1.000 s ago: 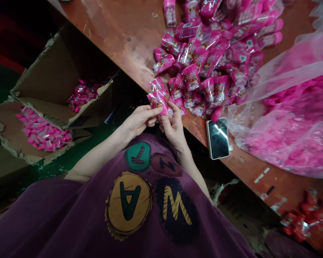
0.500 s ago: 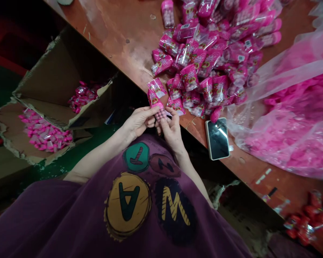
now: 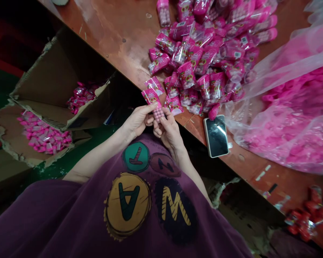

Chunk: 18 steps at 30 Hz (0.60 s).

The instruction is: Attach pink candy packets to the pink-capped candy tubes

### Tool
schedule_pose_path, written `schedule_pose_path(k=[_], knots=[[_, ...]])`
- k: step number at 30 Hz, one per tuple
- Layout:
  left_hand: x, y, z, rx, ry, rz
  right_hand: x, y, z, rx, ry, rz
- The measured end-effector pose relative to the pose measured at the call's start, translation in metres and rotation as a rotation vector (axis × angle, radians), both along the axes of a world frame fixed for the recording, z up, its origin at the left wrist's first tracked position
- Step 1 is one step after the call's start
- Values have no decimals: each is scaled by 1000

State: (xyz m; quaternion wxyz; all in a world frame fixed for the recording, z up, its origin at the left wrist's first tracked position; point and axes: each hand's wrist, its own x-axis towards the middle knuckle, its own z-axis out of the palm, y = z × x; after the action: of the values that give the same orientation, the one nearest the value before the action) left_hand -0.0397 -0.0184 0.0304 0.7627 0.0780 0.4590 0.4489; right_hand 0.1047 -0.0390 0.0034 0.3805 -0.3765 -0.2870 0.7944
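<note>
Both hands are closed on one pink clear-wrapped sweet packet (image 3: pixel 152 100). The left hand (image 3: pixel 137 121) pinches its middle between thumb and fingers; the right hand (image 3: pixel 170 131) grips its lower end, fingers curled, wrist bent upward. The packet is tilted, held at the near edge of the worn brown wooden table (image 3: pixel 118 32), just beside the heap of like pink packets (image 3: pixel 204 50).

Packet printing is too small to read. The purple shirt (image 3: pixel 70 215) shows round badges lettered "A" and "W".

A black smartphone (image 3: pixel 216 136) lies face up near the heap, beside a clear plastic bag of pink goods (image 3: pixel 290 118). A torn cardboard box (image 3: pixel 56 82) stands to the left.
</note>
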Motion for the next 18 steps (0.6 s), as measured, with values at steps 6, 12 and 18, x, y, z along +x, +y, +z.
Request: schedule_pose_path(k=[6, 12, 18], knots=[[0, -8, -4, 81, 80, -47, -3, -3, -4, 103, -106, -90], [7, -20, -5, 72, 171, 30, -5, -6, -10, 220, -244, -99], [2, -17, -4, 93, 119, -42, -1, -7, -13, 153, -147, -92]])
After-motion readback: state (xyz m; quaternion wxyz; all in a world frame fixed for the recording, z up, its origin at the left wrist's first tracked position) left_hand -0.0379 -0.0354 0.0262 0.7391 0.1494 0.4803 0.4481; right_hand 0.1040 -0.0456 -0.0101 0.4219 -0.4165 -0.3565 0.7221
